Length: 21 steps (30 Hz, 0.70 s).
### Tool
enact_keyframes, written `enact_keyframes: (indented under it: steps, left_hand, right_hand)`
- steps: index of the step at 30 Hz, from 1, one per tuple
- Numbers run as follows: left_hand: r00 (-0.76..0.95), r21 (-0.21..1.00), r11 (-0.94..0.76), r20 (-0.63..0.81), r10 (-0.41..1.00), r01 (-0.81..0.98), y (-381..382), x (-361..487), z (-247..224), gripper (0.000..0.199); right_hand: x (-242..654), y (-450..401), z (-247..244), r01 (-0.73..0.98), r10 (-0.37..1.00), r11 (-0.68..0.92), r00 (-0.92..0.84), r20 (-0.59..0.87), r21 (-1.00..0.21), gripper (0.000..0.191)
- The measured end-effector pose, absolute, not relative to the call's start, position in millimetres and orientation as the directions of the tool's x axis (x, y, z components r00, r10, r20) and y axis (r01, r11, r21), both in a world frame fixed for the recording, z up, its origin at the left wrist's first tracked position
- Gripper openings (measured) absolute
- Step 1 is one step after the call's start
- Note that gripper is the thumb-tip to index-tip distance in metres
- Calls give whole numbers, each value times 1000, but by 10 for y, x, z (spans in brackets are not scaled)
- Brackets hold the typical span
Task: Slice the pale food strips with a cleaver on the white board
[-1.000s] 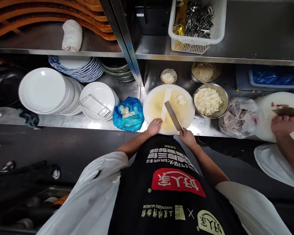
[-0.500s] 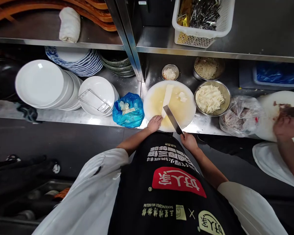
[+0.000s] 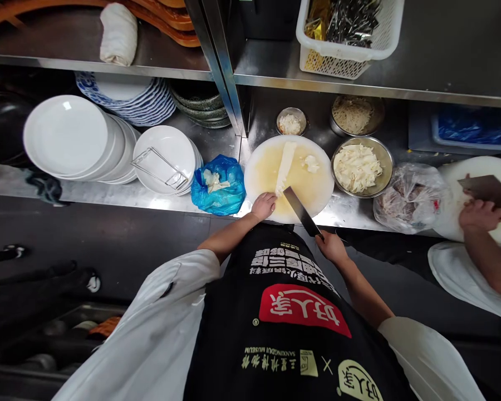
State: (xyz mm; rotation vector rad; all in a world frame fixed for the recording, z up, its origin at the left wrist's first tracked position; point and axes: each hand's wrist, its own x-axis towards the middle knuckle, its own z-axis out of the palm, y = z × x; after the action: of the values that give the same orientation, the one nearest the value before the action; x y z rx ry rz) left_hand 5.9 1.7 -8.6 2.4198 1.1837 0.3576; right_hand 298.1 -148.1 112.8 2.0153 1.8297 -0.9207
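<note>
The cleaver (image 3: pixel 303 213) is gripped in the right hand (image 3: pixel 333 246), apparently for slicing the pale food strip (image 3: pixel 286 164) extended forward from beside the left hand (image 3: pixel 264 206), whose hold cannot be determined, with fingertip clearance presumably required next.

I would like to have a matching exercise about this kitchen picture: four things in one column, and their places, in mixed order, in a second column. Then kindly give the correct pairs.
Things:
1. wearer's knife
2. pale strip
3. open blue bag
4. white basket

Places:
A. on the upper shelf
B. lying on the middle board
C. left of the middle board
D. in the wearer's right grip

Pairs: 1-D, 2-B, 3-C, 4-A
</note>
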Motion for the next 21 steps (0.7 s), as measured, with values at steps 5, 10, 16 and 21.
enact_keyframes:
  steps: [5,10,16,21]
  left_hand:
    - [642,471,-580,37,766,665,73,55,-84,37]
    - [650,441,-598,42,759,669,11,25,-112,41]
    - [639,466,-587,57,767,662,-13,41,-169,43]
    - [614,479,-568,74,786,669,-32,40,-207,43]
  right_hand:
    - [2849,-1210,1147,968,846,-163,39,-531,-188,38]
    - [2603,-922,1101,972,853,-128,7,-522,-196,39]
    - [2819,-896,1207,981,801,-95,-27,-598,-170,32]
    - [2769,-639,1220,959,897,-131,8,-441,-250,40]
